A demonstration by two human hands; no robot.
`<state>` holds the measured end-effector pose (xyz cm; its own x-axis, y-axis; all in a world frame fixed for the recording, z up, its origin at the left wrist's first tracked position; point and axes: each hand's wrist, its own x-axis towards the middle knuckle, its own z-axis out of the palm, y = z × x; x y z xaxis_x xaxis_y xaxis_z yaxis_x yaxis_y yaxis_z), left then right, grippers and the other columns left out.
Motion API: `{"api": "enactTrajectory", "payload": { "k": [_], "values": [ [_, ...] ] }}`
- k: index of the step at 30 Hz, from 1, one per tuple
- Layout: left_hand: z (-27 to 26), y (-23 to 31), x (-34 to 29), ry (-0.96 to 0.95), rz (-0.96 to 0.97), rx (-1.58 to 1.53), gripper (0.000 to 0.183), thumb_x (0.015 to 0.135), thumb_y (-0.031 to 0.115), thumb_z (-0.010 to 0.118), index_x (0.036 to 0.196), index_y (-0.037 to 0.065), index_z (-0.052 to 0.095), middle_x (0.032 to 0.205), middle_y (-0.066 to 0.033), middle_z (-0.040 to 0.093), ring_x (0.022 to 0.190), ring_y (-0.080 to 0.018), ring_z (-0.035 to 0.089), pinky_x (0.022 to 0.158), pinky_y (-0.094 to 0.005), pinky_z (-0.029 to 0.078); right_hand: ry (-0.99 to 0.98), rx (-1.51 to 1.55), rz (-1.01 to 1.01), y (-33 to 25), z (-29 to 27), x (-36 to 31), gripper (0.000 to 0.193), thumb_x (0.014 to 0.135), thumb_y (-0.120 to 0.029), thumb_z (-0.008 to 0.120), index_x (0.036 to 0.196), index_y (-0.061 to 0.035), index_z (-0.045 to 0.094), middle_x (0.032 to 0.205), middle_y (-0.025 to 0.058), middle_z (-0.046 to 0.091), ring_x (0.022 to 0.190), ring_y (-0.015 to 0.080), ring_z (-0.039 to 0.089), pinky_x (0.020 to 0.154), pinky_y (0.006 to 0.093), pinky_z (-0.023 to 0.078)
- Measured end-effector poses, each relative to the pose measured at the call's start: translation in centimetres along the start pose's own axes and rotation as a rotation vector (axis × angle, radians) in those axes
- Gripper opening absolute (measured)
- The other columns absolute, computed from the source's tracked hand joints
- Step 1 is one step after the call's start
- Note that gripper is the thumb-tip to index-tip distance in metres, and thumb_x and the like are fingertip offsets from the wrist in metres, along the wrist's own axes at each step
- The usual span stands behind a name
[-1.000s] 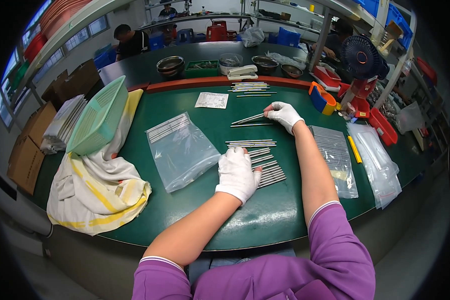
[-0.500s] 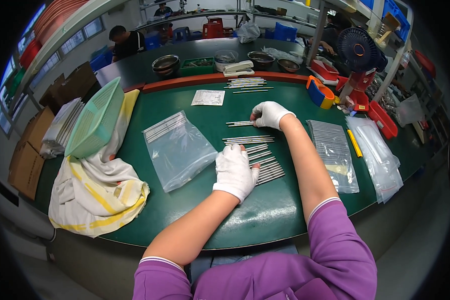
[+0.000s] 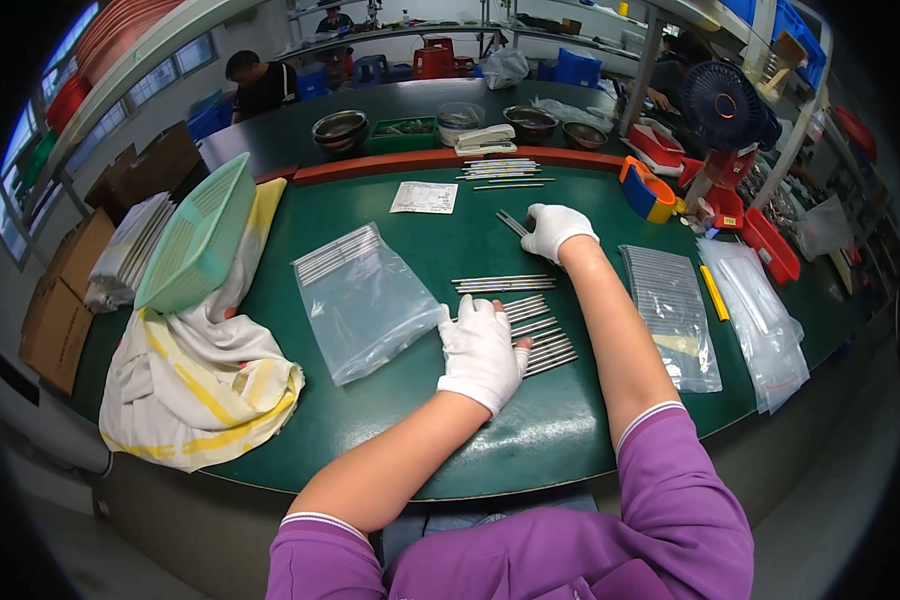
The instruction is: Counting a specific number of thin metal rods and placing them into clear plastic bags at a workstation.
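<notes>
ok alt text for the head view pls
A white-gloved left hand rests on a row of thin metal rods on a green table; the gloved right hand grips a few rods farther back.

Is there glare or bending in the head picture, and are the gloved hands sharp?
Head view: green table edge curves from fisheye bending; dark corners; soft sheen on clear plastic bag; left hand and right hand appear fairly sharp.

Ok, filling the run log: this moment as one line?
left hand: flat on metal rods | right hand: gripping rods | bag: left of rods
</notes>
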<state>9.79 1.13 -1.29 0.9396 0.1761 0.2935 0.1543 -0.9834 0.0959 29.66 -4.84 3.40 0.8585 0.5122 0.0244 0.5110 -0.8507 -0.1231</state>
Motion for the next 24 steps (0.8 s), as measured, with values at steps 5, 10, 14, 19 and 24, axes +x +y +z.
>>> {"api": "enactTrajectory", "payload": {
  "k": [5, 10, 14, 19, 24],
  "values": [
    [-1.1, 1.3, -0.8, -0.145, -0.036, 0.022, 0.075, 0.082, 0.055, 0.049, 0.125, -0.007, 0.045, 0.119, -0.0163, 0.044, 0.123, -0.0306, 0.033, 0.103, -0.0571, 0.019, 0.128, 0.061, -0.187, 1.8, 1.0, 0.4, 0.040, 0.086, -0.007, 0.049, 0.120, -0.0248, 0.057, 0.111, 0.0121, 0.061, 0.102, 0.0277, 0.059, 0.087, 0.0353, 0.046],
    [-0.9, 1.3, -1.1, -0.142, -0.038, -0.001, 0.082, 0.079, 0.060, 0.050, 0.126, -0.007, 0.044, 0.119, -0.0167, 0.043, 0.124, -0.0307, 0.031, 0.103, -0.0580, 0.018, 0.033, 0.134, -0.356, 4.0, 1.4, 1.4, 0.032, 0.082, -0.001, 0.051, 0.101, -0.0208, 0.069, 0.101, 0.0099, 0.060, 0.096, 0.0270, 0.059, 0.087, 0.0331, 0.046],
    [-1.0, 1.3, -1.1, -0.143, -0.043, -0.026, 0.083, 0.077, 0.060, 0.051, 0.126, -0.007, 0.043, 0.119, -0.0166, 0.043, 0.123, -0.0305, 0.031, 0.102, -0.0586, 0.018, -0.010, 0.172, -0.207, 4.8, 0.5, 1.5, 0.027, 0.075, -0.002, 0.059, 0.095, -0.0173, 0.070, 0.100, 0.0115, 0.061, 0.097, 0.0259, 0.059, 0.085, 0.0333, 0.047],
    [-1.0, 1.3, -1.1, -0.140, -0.049, -0.034, 0.083, 0.076, 0.059, 0.053, 0.125, -0.007, 0.044, 0.118, -0.0166, 0.043, 0.122, -0.0306, 0.032, 0.102, -0.0583, 0.018, 0.188, 0.007, -0.002, 6.1, 0.5, 0.8, 0.019, 0.070, -0.019, 0.069, 0.089, -0.0164, 0.070, 0.098, 0.0098, 0.063, 0.093, 0.0275, 0.060, 0.082, 0.0351, 0.048],
    [-1.0, 1.4, -1.1, -0.130, -0.039, -0.029, 0.083, 0.076, 0.058, 0.054, 0.125, -0.008, 0.044, 0.118, -0.0171, 0.044, 0.121, -0.0309, 0.033, 0.103, -0.0574, 0.018, 0.047, 0.200, -0.062, 4.8, 0.6, 1.0, 0.020, 0.071, -0.024, 0.070, 0.087, -0.0116, 0.067, 0.091, 0.0105, 0.066, 0.086, 0.0262, 0.062, 0.079, 0.0332, 0.048]
  ]
}}
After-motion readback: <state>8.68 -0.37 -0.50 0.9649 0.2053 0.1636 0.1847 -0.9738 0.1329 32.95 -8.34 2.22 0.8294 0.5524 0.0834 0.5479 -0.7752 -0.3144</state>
